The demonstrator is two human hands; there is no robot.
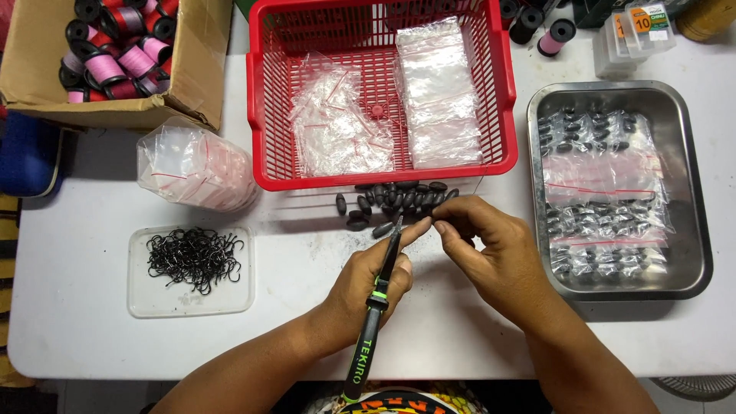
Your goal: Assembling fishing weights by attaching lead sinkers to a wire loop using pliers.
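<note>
white table (84,322): red basket (261,115) behind sinkers (395,201), hooks tray (138,303) left.

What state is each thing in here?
Left hand: closed around black-and-green pliers.
Right hand: fingertips pinched, contents too small to tell.
Red plastic basket: holds clear zip bags.
Steel tray: holds filled bags.
Cardboard box: open, with thread spools.
Clear plastic lid: holds black hooks.
</note>
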